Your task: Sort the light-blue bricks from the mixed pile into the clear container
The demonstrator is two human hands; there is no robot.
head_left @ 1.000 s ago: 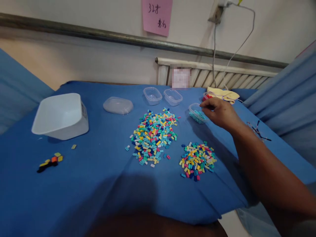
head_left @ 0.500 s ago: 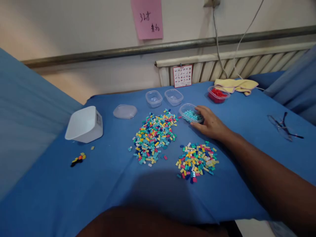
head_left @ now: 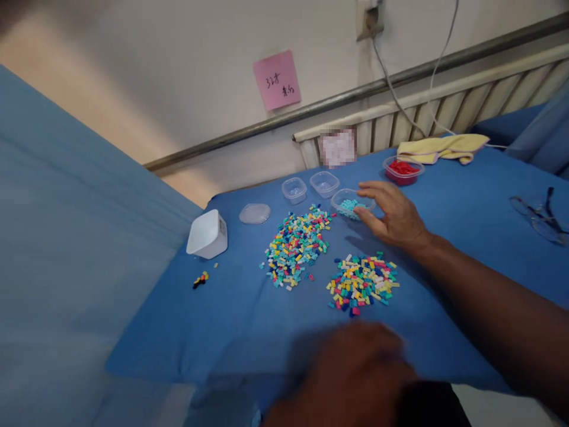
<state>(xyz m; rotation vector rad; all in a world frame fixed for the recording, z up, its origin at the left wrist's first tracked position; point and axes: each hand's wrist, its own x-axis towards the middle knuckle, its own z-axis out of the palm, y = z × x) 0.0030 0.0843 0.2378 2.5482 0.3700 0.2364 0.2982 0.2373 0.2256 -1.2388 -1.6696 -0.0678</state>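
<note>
The right hand reaches over the blue cloth-covered tabletop, its fingers parted and curved at the right side of a clear plastic tub of light-blue bricks; whether they touch the rim cannot be told. The left hand is a blur at the near edge, and its grasp cannot be told. Between the left hand and the tub lies a smaller pile of multicoloured plastic bricks, with a larger multicoloured pile to its left and a narrow strip of bare cloth dividing them. Two clear plastic tubs and a clear plastic lid line the far side. A white plastic bin sits near the left edge. Right of the right hand, open cloth stretches to wire-framed glasses; beyond it, a clear tub of red pieces sits against a yellow cloth, leaving less room there.
</note>
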